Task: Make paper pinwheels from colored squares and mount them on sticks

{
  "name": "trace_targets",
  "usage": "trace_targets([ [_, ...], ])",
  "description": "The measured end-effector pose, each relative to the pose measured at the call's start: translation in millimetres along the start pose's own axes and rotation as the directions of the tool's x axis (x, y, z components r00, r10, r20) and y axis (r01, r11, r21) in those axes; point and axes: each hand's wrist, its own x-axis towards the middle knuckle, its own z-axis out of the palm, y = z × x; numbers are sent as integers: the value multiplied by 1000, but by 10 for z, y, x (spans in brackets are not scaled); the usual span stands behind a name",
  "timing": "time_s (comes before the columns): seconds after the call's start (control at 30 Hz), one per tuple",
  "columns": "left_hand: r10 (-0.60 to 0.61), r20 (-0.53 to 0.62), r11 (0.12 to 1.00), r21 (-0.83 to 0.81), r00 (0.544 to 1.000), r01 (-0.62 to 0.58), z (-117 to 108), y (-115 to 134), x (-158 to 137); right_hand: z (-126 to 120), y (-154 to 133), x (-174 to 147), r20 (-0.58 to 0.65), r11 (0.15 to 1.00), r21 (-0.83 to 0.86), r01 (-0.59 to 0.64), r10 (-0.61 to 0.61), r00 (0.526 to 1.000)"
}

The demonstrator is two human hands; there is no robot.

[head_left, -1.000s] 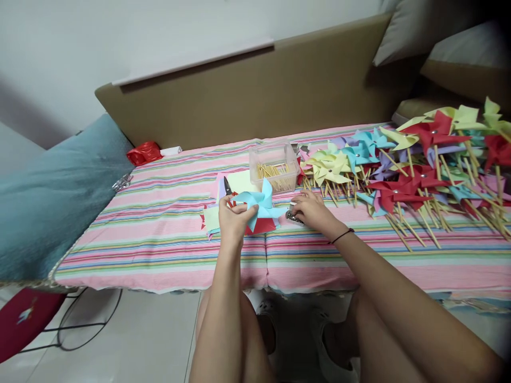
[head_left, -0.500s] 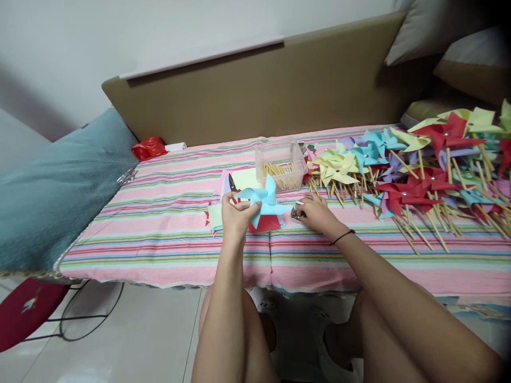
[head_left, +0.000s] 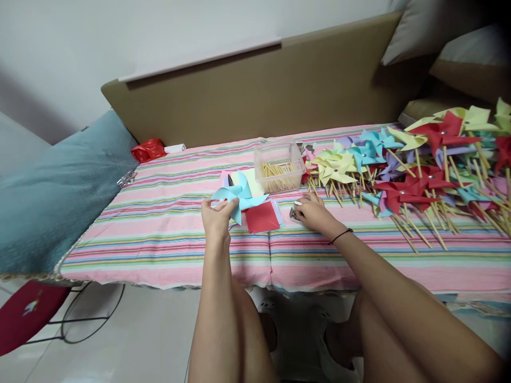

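Note:
My left hand pinches a light blue paper pinwheel near its centre, holding it above paper sheets. My right hand has its fingers curled down at a small holder of shiny metal pieces, perhaps pins; what the fingertips grip is hidden. Between the hands lies a red paper square on top of other coloured sheets. Scissors, mostly covered by the pinwheel, show only a dark blade tip.
Behind the papers stands a clear plastic box of short wooden sticks. Finished pinwheels on sticks pile up at the right. A red plastic bag lies at the back left of the striped cloth, near a blue cushion.
My left hand has carried the blue pinwheel to the left, uncovering the red paper and covering more of the scissors. My right hand stays by the metal pieces.

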Motion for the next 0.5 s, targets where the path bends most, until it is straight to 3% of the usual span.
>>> trace_targets([
  [0.13,6,40,1000,-11,999,-6,29,-8,-3,-37,40,20,-3,999,43,-4,5,1000],
  [0.37,-2,66,1000,-1,998,2,52,-51,-3,-397,249,-44,-55,996,89,9,-4,998],
  [0.5,-8,73,1000,16,997,7,99,-74,-8,-431,411,-166,83,992,33,-118,115,990],
])
